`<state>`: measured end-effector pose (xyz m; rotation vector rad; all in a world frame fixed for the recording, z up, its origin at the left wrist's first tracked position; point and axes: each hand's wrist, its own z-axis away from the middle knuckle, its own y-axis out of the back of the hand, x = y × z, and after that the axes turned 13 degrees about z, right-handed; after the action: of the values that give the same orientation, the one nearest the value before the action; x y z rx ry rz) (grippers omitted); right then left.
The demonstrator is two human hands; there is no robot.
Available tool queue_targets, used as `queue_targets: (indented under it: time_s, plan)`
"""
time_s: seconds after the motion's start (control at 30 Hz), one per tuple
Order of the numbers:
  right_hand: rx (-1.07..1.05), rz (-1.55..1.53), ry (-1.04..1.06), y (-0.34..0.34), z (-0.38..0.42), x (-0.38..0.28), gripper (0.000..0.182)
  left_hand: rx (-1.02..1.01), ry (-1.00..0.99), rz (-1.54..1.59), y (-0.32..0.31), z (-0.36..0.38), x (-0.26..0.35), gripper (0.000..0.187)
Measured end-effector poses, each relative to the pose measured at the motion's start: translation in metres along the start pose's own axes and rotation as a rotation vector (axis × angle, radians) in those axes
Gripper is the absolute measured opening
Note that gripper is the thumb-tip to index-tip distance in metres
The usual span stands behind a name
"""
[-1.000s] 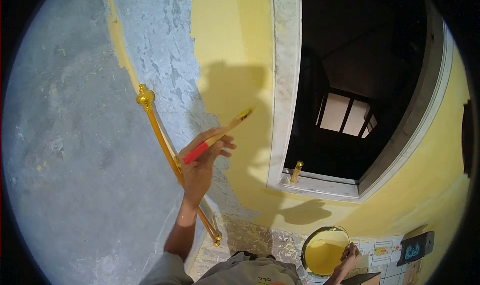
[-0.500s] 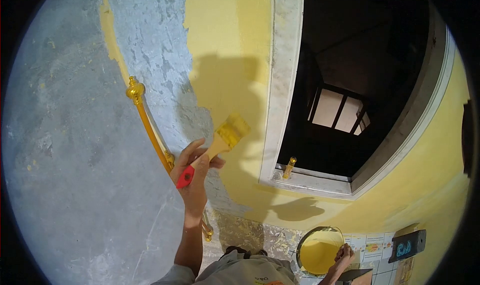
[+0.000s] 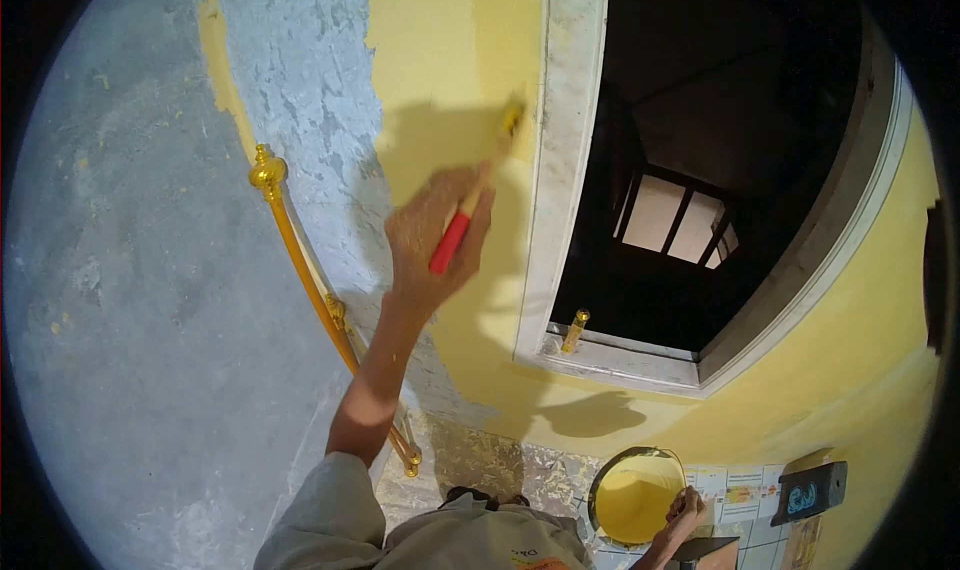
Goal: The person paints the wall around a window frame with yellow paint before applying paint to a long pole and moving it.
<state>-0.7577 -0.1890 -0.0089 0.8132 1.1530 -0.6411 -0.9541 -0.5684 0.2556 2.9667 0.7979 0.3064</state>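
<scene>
Before a yellow-painted wall [image 3: 425, 30], a red-and-tan-handled flat paintbrush [image 3: 480, 184] is pinched in the closed fingers of the left hand [image 3: 425, 238], its long axis slanted up-right, bristles near the white window frame [image 3: 567, 160], while a dark-rimmed yellow paint bucket [image 3: 642, 465] is held low by the curled right hand [image 3: 685, 513].

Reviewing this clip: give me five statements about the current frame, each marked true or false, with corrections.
1. The left hand holds a brush. True.
2. The brush is blue at its lower end. False: it is red there.
3. The right hand is at the bucket's edge. True.
4. The bucket is empty. False: it contains yellow paint.
5. The white-framed opening is left of the brush in the picture. False: it is right.
</scene>
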Motion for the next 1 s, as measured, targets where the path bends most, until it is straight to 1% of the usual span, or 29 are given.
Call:
queue_targets:
  time_s: [0.03, 0.07, 0.13, 0.27, 0.33, 0.4, 0.47, 0.53, 0.57, 0.6, 0.63, 0.67, 0.7, 0.77, 0.8, 0.83, 0.87, 0.9, 0.93, 1.0]
  plan:
    - [-0.012, 0.015, 0.001, -0.001, -0.001, 0.002, 0.024, -0.051, 0.057, 0.041, 0.003, 0.007, 0.000, 0.013]
    - [-0.021, 0.012, 0.001, -0.004, -0.001, 0.004, 0.024, -0.052, 0.053, 0.032, 0.005, 0.007, 0.001, 0.013]
    - [0.003, 0.008, -0.027, -0.005, -0.003, 0.007, 0.024, 0.012, -0.016, 0.054, 0.006, 0.004, 0.007, 0.014]
    - [-0.033, 0.054, -0.015, -0.006, -0.006, 0.010, 0.024, 0.069, -0.034, -0.003, 0.003, -0.040, 0.006, 0.012]
    - [-0.033, 0.044, -0.007, -0.006, -0.003, 0.006, 0.025, 0.063, -0.215, 0.026, -0.002, -0.059, 0.003, 0.009]
    - [-0.037, 0.030, -0.006, -0.004, -0.003, 0.005, 0.025, 0.031, -0.184, -0.009, -0.004, -0.049, 0.000, 0.008]
    - [0.003, 0.036, -0.010, -0.002, -0.003, 0.008, 0.025, -0.009, -0.157, -0.042, -0.003, -0.035, 0.004, 0.007]
    - [0.008, 0.016, -0.005, -0.001, -0.003, 0.013, 0.025, -0.059, -0.029, 0.030, 0.003, -0.023, 0.010, 0.008]
    - [0.012, 0.000, 0.007, -0.001, -0.003, 0.014, 0.024, -0.064, -0.031, 0.034, 0.003, -0.025, 0.011, 0.008]
    - [0.013, -0.002, 0.002, -0.002, -0.003, 0.015, 0.024, -0.014, -0.013, 0.038, 0.004, -0.030, 0.013, 0.003]
    - [0.009, 0.000, 0.000, -0.003, -0.003, 0.015, 0.024, 0.036, 0.008, 0.040, 0.006, -0.035, 0.016, 0.005]
    - [0.005, 0.004, 0.000, -0.003, -0.002, 0.015, 0.024, 0.086, 0.009, 0.055, 0.005, -0.045, 0.016, 0.003]
    - [0.003, 0.009, 0.000, -0.003, -0.002, 0.016, 0.024, 0.086, 0.013, 0.053, 0.002, -0.053, 0.010, 0.003]
    - [-0.010, 0.015, 0.003, -0.004, -0.005, 0.016, 0.023, 0.148, -0.183, 0.130, -0.004, -0.067, 0.001, 0.003]
    - [-0.013, 0.019, 0.007, -0.003, -0.007, 0.018, 0.023, 0.078, -0.137, 0.128, -0.004, -0.064, 0.005, 0.005]
    - [-0.002, 0.000, 0.008, -0.002, -0.009, 0.021, 0.023, 0.081, -0.136, 0.124, -0.004, -0.056, 0.006, 0.005]
    - [0.008, -0.020, 0.006, -0.002, -0.011, 0.023, 0.022, 0.005, -0.107, 0.048, -0.004, -0.042, 0.004, 0.002]
    - [0.004, -0.020, 0.004, -0.002, -0.010, 0.023, 0.022, -0.074, -0.079, -0.028, -0.004, -0.030, 0.005, 0.005]
    - [0.011, -0.020, -0.005, -0.002, -0.009, 0.023, 0.023, -0.077, -0.081, -0.031, -0.002, -0.018, 0.008, 0.005]
    - [0.024, -0.021, -0.011, 0.000, -0.006, 0.021, 0.023, -0.099, 0.023, 0.032, 0.001, -0.002, 0.014, 0.005]
